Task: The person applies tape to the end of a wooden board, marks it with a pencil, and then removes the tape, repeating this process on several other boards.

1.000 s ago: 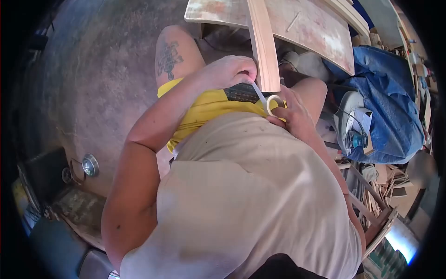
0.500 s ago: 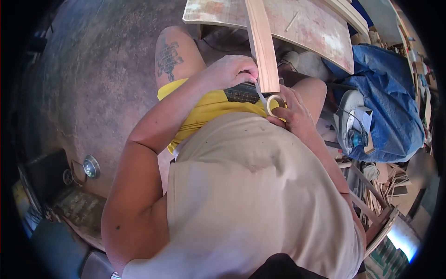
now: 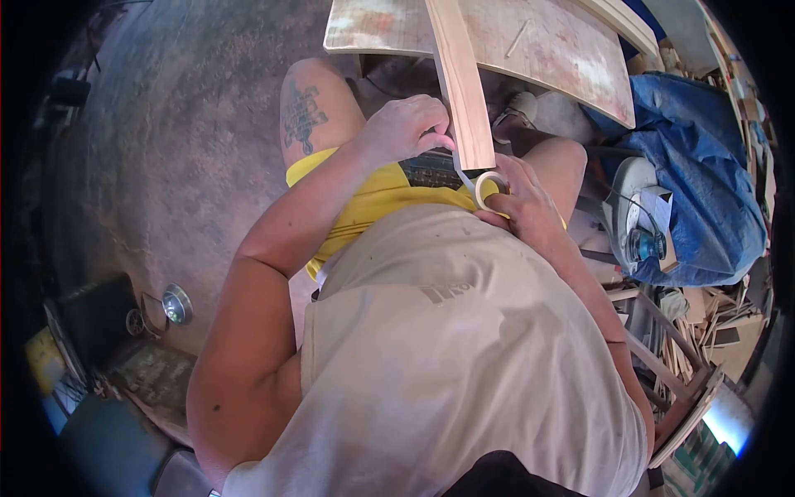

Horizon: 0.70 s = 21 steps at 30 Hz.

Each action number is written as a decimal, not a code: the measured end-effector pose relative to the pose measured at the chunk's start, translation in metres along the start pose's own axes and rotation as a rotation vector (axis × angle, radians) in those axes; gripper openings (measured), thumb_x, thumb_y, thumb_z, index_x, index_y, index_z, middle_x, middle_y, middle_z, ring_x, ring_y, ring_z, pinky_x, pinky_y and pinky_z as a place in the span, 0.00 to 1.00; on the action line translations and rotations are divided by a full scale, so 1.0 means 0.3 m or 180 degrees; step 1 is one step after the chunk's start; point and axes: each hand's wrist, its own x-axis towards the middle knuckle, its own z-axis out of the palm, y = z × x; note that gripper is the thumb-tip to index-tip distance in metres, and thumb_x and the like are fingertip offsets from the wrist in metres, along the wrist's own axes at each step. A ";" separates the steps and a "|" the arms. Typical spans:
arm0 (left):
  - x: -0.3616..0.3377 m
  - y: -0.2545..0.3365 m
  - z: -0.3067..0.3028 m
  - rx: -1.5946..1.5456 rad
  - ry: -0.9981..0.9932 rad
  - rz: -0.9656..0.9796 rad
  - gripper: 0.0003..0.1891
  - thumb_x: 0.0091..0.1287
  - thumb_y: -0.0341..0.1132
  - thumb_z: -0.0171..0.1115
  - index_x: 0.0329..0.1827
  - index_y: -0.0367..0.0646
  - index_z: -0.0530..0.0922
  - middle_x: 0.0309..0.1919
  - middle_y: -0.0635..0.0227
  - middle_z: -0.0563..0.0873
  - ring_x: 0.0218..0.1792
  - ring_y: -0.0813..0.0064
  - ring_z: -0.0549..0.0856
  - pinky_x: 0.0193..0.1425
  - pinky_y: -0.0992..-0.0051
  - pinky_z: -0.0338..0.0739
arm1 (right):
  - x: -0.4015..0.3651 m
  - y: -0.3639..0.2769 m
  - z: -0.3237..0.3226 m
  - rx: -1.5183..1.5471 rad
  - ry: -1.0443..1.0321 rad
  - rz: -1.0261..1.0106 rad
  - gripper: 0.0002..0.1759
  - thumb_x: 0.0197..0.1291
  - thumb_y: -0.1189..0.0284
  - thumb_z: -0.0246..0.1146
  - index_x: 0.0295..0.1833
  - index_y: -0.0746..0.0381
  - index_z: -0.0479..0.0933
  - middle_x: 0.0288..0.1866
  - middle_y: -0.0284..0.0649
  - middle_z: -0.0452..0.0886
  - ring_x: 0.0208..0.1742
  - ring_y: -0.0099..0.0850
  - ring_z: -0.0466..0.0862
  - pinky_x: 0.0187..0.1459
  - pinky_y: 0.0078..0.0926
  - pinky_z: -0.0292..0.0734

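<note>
A long, pale wooden board (image 3: 464,91) reaches from the low bench toward my lap, its near end between my hands. My left hand (image 3: 410,128) is beside the board's left edge, thumb and fingers pinched on the free end of the masking tape. A short strip of this tape runs down along the board's corner to the roll of masking tape (image 3: 479,195). My right hand (image 3: 530,203) grips the roll just below the board's end, fingers around its ring and thumb at its opening.
The low bench (image 3: 571,66) carries a thin stick (image 3: 519,38). At right lie a blue tarp (image 3: 704,166), a corded teal power tool (image 3: 646,244) and a heap of wood offcuts (image 3: 720,319). A shiny round metal object (image 3: 176,304) sits on the floor at left.
My left hand has shifted slightly left and down, still pinching the tape. The roll stays in my right hand. The whole view has tilted a little.
</note>
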 end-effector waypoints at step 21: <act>0.276 0.131 -0.040 0.0907 -0.1990 0.1542 0.38 0.45 0.62 0.75 0.52 0.44 0.79 0.50 0.64 0.82 0.59 0.62 0.78 0.80 0.51 0.57 | -0.054 0.099 0.019 0.0513 0.0354 -0.0108 0.20 0.60 0.58 0.69 0.32 0.66 0.80 0.64 0.46 0.74 0.64 0.44 0.76 0.54 0.40 0.79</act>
